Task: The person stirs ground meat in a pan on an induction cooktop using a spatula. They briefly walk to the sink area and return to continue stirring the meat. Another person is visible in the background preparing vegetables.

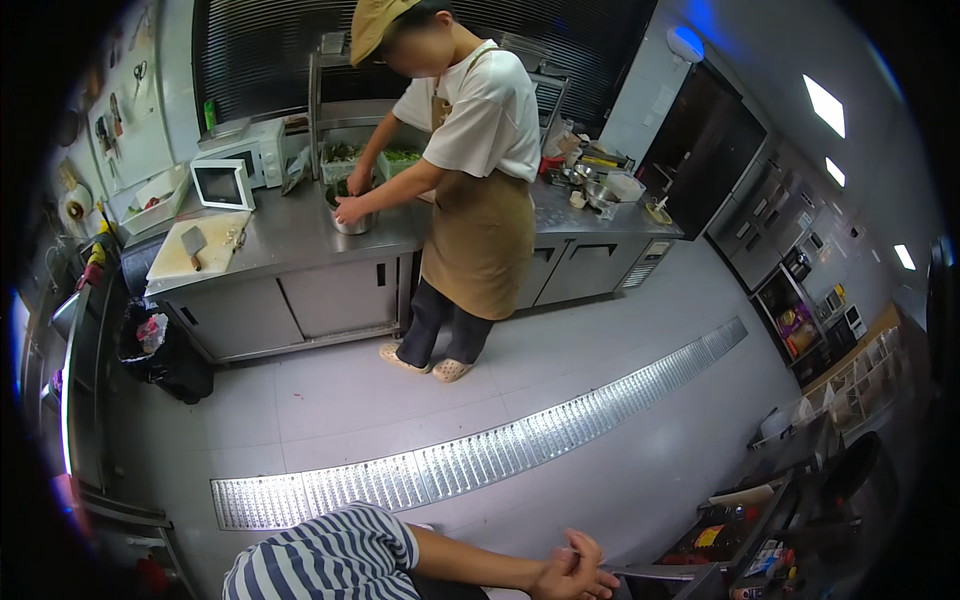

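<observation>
My bare left arm reaches from a striped sleeve across the bottom of the view. At its end my left hand has its fingers bent and apart, with no object seen in it. Close by on the right is the metal edge of a shelf or counter. My right hand is out of view. Facing me, a person in a brown apron stands at a steel counter. Both of that person's hands are at a metal pot with dark green contents.
A cutting board bearing a cleaver lies left of a microwave. Tubs of greens stand behind the pot. A lined bin is on the floor. A metal drain grate crosses the floor. Bottles fill shelving at right.
</observation>
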The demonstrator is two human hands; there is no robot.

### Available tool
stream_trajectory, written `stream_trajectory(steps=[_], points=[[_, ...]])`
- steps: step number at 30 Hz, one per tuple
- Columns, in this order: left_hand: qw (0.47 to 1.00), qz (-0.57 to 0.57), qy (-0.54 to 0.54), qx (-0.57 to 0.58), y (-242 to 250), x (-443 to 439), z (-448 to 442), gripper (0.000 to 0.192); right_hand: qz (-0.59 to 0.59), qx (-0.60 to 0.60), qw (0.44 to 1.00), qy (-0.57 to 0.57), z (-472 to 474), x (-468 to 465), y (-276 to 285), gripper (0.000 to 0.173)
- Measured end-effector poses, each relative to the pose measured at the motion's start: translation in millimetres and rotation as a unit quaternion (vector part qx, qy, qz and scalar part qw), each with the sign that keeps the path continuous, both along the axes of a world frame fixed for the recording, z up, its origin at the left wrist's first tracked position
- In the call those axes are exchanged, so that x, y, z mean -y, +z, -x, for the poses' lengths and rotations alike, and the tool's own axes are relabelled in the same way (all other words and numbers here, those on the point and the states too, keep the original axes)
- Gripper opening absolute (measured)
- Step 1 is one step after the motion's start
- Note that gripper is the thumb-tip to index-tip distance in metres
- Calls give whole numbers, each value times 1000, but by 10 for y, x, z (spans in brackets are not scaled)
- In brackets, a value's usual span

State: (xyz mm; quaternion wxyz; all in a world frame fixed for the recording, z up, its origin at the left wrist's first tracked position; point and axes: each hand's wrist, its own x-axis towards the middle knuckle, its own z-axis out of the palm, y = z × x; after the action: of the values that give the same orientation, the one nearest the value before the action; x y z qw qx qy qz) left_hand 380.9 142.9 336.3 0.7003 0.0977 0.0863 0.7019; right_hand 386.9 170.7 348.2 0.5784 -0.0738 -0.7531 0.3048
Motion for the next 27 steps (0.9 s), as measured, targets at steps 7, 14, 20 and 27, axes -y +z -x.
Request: stream_trajectory(steps=[7, 14, 20, 27], points=[[978, -153, -20, 139, 458, 240, 338, 47, 706, -83, 585, 390, -32, -197, 472, 33], [974, -129, -84, 167, 223, -133, 237, 48, 675, -163, 499, 518, -375, -380, 309, 37], [960, -83, -266, 5, -153, -742, -379, 48, 557, -167, 576, 574, -1392, -586, 5, 41], [779, -123, -322, -524, 569, -951, -1828, 37, 543, 148, 733, 382, -3188, -750, -203, 35]])
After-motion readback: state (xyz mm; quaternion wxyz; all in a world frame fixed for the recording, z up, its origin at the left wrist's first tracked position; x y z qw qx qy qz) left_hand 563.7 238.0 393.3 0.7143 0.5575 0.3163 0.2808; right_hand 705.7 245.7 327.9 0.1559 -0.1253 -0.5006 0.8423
